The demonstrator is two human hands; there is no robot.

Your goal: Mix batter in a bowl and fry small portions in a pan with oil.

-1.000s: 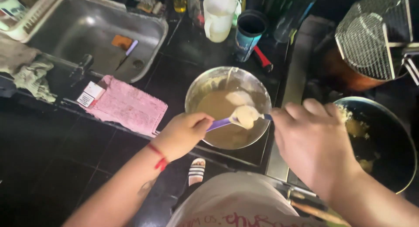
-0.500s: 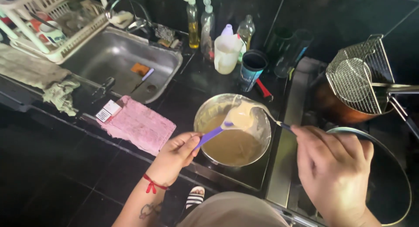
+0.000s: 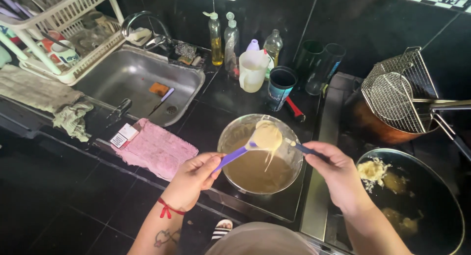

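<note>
From the head view I see my left hand [image 3: 194, 179] closed around the handle of a purple spoon [image 3: 234, 156], whose bowl is heaped with a lump of pale batter [image 3: 267, 135] held above the metal mixing bowl [image 3: 230, 137], with a thin strand running down into the mix. My right hand [image 3: 336, 174] pinches a second, dark-handled utensil [image 3: 304, 148] that meets the lump from the other side; its tip is buried in batter, so I cannot tell its shape for sure. I judge this the shaping step, with the portion scooped and not yet dropped. The dark pan [image 3: 456, 211] to the right already holds fried pieces [image 3: 371, 169], so next calls for carrying the load over without dripping.
</note>
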